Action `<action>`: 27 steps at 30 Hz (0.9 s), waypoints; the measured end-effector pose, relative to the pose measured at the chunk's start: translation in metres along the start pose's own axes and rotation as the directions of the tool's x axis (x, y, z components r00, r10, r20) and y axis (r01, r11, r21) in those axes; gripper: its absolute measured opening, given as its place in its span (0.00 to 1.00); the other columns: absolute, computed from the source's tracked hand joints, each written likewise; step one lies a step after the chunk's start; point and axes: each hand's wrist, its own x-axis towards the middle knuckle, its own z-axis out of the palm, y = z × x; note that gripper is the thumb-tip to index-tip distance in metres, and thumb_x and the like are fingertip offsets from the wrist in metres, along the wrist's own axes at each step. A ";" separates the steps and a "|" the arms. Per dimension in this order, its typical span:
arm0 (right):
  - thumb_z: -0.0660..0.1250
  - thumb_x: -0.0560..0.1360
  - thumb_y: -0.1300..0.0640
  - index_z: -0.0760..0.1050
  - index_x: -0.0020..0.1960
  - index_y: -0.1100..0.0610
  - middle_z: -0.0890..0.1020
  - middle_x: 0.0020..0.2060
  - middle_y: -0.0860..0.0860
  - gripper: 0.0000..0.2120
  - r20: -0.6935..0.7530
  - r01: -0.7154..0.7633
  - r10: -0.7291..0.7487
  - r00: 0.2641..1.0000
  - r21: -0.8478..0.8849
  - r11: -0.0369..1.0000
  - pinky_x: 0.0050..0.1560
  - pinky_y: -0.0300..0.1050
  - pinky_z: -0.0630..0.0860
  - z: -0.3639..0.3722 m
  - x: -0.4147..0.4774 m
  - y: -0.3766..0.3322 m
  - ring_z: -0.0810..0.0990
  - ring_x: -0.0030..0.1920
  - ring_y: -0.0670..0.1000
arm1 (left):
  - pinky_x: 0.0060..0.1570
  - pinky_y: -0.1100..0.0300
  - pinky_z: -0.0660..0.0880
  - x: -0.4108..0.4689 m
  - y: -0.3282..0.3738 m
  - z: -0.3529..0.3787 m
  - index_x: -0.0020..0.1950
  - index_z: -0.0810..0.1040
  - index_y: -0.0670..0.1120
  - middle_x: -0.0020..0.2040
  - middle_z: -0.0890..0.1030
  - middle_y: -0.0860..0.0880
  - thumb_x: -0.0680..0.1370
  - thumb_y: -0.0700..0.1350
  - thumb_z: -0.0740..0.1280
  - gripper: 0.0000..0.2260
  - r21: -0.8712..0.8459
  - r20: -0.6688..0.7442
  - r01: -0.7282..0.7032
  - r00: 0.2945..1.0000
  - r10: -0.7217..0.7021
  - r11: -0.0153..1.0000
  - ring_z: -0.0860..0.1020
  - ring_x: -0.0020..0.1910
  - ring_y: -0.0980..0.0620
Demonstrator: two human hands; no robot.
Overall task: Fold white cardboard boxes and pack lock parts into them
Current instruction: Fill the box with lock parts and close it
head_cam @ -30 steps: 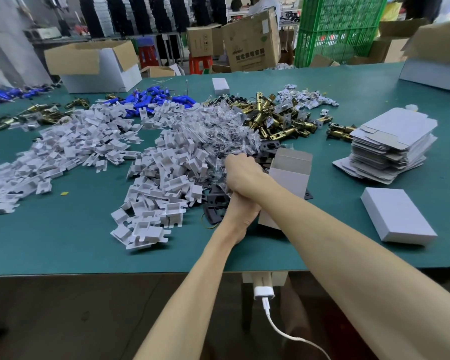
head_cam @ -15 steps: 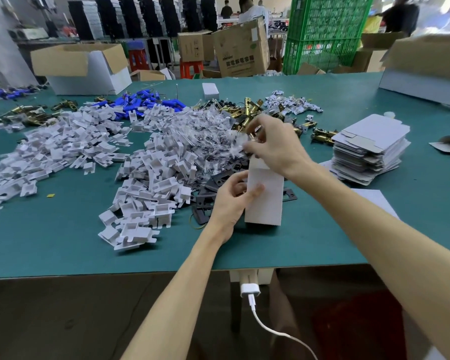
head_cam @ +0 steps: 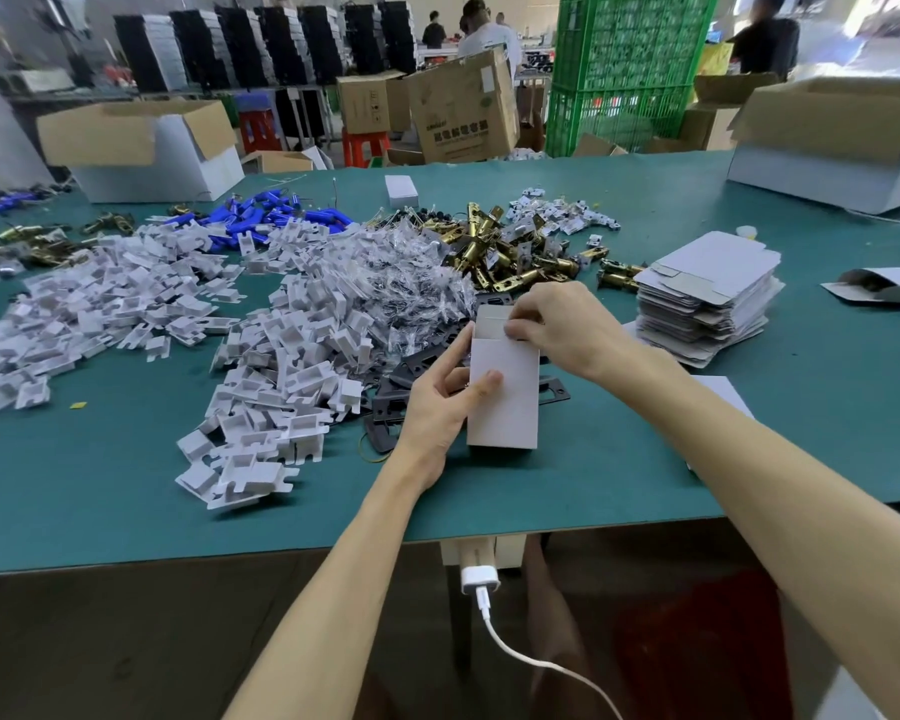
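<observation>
While left hand (head_cam: 440, 407) grips it, white box (head_cam: 505, 392) stands upright — top open | right hand (head_cam: 557, 324) pinches flap (head_cam: 491, 322)

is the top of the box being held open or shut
Open: the white box stands upright with its top flap raised; the right hand pinches it.

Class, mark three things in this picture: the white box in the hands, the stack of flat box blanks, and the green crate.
white box (head_cam: 505, 397), head view, bare front face.
stack of flat box blanks (head_cam: 718, 259), head view, top sheet.
green crate (head_cam: 630, 70), head view, mesh front wall.
</observation>
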 end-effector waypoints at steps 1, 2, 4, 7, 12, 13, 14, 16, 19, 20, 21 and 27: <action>0.66 0.82 0.50 0.85 0.53 0.56 0.84 0.46 0.53 0.12 0.031 0.014 -0.013 0.999 -0.045 0.999 0.54 0.52 0.74 -0.001 0.000 0.000 0.78 0.56 0.56 | 0.50 0.61 0.81 0.000 0.000 0.000 0.80 0.69 0.53 0.60 0.86 0.50 0.77 0.44 0.76 0.32 0.000 0.001 -0.001 1.000 0.001 1.000 0.84 0.57 0.55; 0.64 0.83 0.48 0.84 0.51 0.57 0.83 0.45 0.53 0.15 0.056 0.024 -0.019 0.998 -0.083 0.996 0.53 0.52 0.71 -0.002 0.000 0.000 0.74 0.58 0.56 | 0.49 0.61 0.81 0.000 0.000 0.000 0.79 0.69 0.53 0.60 0.86 0.50 0.77 0.44 0.76 0.32 0.001 0.003 0.000 1.000 0.000 1.000 0.84 0.56 0.55; 0.61 0.83 0.44 0.83 0.50 0.58 0.82 0.45 0.53 0.19 0.096 0.030 -0.018 0.995 -0.128 0.991 0.52 0.52 0.66 -0.002 -0.001 0.000 0.71 0.59 0.56 | 0.49 0.61 0.81 0.000 0.000 0.000 0.79 0.69 0.53 0.59 0.86 0.50 0.78 0.43 0.75 0.31 0.003 0.010 0.003 1.000 -0.003 1.000 0.85 0.55 0.54; 0.63 0.83 0.47 0.79 0.51 0.54 0.80 0.47 0.50 0.12 0.155 0.038 -0.015 0.988 -0.148 0.988 0.62 0.55 0.63 0.003 -0.003 0.000 0.72 0.60 0.55 | 0.49 0.60 0.82 -0.001 0.000 -0.001 0.79 0.70 0.53 0.59 0.86 0.48 0.79 0.42 0.74 0.30 0.005 0.023 -0.003 1.000 0.002 1.000 0.85 0.55 0.53; 0.63 0.83 0.54 0.78 0.51 0.48 0.82 0.46 0.48 0.05 0.071 -0.025 0.027 0.997 -0.030 0.999 0.58 0.49 0.60 0.001 -0.004 0.002 0.78 0.55 0.54 | 0.50 0.58 0.82 -0.002 0.002 0.001 0.78 0.72 0.54 0.59 0.87 0.47 0.77 0.42 0.75 0.29 -0.005 0.016 -0.002 1.000 0.002 1.000 0.85 0.55 0.52; 0.64 0.82 0.55 0.79 0.50 0.48 0.82 0.44 0.48 0.06 0.038 -0.053 0.052 0.998 0.035 0.998 0.57 0.49 0.61 -0.001 -0.004 0.002 0.78 0.53 0.54 | 0.50 0.58 0.82 -0.002 0.002 0.001 0.77 0.73 0.54 0.59 0.87 0.46 0.76 0.44 0.76 0.30 -0.009 0.014 -0.002 1.000 0.002 1.000 0.85 0.55 0.52; 0.65 0.82 0.55 0.80 0.49 0.48 0.82 0.41 0.46 0.06 0.016 -0.075 0.074 0.997 0.092 0.993 0.59 0.50 0.64 -0.003 -0.003 0.003 0.79 0.50 0.53 | 0.49 0.58 0.81 -0.002 0.003 0.001 0.77 0.73 0.55 0.59 0.86 0.46 0.76 0.45 0.76 0.30 -0.012 0.012 -0.001 1.000 0.001 1.000 0.84 0.55 0.52; 0.66 0.81 0.57 0.81 0.48 0.48 0.81 0.38 0.44 0.07 0.011 -0.087 0.087 0.996 0.132 0.987 0.62 0.52 0.67 -0.005 -0.002 0.003 0.78 0.46 0.51 | 0.49 0.58 0.81 -0.002 0.003 0.001 0.76 0.74 0.56 0.59 0.86 0.46 0.77 0.44 0.76 0.29 -0.014 0.014 -0.002 1.000 0.002 1.000 0.84 0.55 0.51; 0.65 0.82 0.57 0.81 0.47 0.46 0.79 0.39 0.43 0.10 0.058 -0.056 0.054 0.997 0.031 0.998 0.57 0.49 0.61 -0.005 -0.003 0.001 0.76 0.48 0.50 | 0.51 0.57 0.82 -0.002 0.002 0.000 0.77 0.73 0.55 0.60 0.86 0.46 0.79 0.42 0.74 0.28 -0.007 0.018 -0.004 1.000 0.004 1.000 0.84 0.55 0.51; 0.64 0.83 0.56 0.81 0.46 0.45 0.79 0.39 0.43 0.11 0.088 -0.041 0.043 0.995 -0.015 0.999 0.56 0.48 0.59 -0.004 -0.003 -0.001 0.75 0.50 0.51 | 0.52 0.56 0.82 -0.002 0.001 0.000 0.77 0.73 0.55 0.60 0.86 0.46 0.79 0.42 0.74 0.28 -0.004 0.019 -0.004 1.000 0.004 1.000 0.84 0.55 0.51; 0.61 0.84 0.55 0.79 0.44 0.45 0.79 0.40 0.45 0.13 0.121 -0.026 0.033 0.992 -0.059 0.998 0.56 0.49 0.58 -0.004 -0.003 -0.002 0.74 0.52 0.52 | 0.52 0.57 0.82 -0.002 0.001 0.000 0.77 0.73 0.55 0.59 0.86 0.46 0.79 0.42 0.74 0.28 -0.001 0.018 -0.004 1.000 0.004 1.000 0.84 0.55 0.51; 0.47 0.84 0.38 0.67 0.39 0.52 0.73 0.32 0.48 0.25 0.227 -0.024 0.047 0.973 -0.101 0.995 0.53 0.51 0.59 0.002 -0.005 -0.008 0.70 0.38 0.52 | 0.55 0.57 0.81 -0.003 0.004 0.000 0.77 0.73 0.53 0.60 0.86 0.46 0.78 0.43 0.74 0.28 -0.010 0.016 -0.004 1.000 0.004 1.000 0.83 0.57 0.51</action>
